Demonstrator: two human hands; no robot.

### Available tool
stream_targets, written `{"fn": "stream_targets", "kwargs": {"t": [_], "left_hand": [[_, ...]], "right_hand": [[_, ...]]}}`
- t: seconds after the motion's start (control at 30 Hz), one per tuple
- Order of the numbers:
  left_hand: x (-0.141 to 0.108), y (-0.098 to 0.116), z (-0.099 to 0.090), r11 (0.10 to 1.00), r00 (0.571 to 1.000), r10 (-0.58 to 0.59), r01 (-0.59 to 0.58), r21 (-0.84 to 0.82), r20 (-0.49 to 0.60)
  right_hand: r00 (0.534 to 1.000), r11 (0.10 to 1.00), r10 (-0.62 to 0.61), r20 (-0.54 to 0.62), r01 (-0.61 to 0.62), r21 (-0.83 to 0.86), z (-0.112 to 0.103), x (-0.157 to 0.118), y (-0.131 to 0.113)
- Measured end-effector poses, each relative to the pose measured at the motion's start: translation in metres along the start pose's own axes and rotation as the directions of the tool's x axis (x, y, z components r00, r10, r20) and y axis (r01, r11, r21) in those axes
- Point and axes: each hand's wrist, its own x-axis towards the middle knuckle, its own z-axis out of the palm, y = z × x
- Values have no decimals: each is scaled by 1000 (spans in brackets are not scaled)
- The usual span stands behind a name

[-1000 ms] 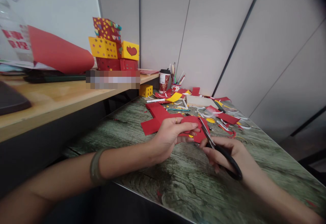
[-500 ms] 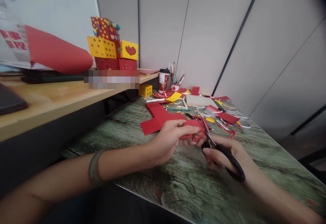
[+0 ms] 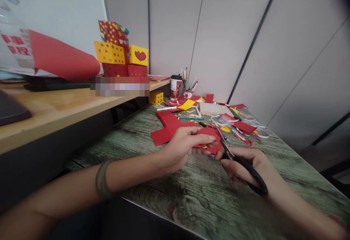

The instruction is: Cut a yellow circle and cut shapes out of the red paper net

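Between the thumb and fingers of my left hand [image 3: 186, 143] is a small piece of red paper [image 3: 207, 135], its right edge facing the scissors. My right hand [image 3: 248, 163] grips black-handled scissors [image 3: 228, 150], fingers in the loops. The blades point up and away, lying against the right side of the red paper; whether they are cutting into it I cannot tell. Behind my left hand a red cross-shaped paper cutout [image 3: 168, 123] lies flat on the wood-patterned table [image 3: 164, 181], partly hidden by that hand.
Paper scraps [image 3: 243, 125], white strips and pens cover the table's far side. A lidded paper cup [image 3: 175, 87] and a pen holder [image 3: 188, 93] stand at the back, near a small yellow box [image 3: 156, 98]. Left, a wooden shelf [image 3: 62, 110] bears stacked decorated boxes [image 3: 111, 52].
My right hand and the scissors have shifted slightly right and down. The blades look closer together than before. My left hand stays nearly in place with the red paper.
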Motion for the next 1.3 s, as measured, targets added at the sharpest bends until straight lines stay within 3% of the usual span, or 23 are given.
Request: {"fn": "stream_targets", "kwargs": {"t": [0.23,0.6,0.87,1.3], "left_hand": [[2,1,-2,1000,1000,-9,9,11,7],[3,9,-5,996,996,-42,36,77,80],[3,6,-5,995,982,-33,15,98,185],[0,12,-1,993,988,-71,57,106,134]], "right_hand": [[999,999,33,-14,-33,15,-2,-1,-3],[995,1000,22,92,-20,-23,-6,-1,8],[988,990,-101,115,112,-88,-5,0,5],[996,998,3,92,2,-60,-5,-2,6]]}}
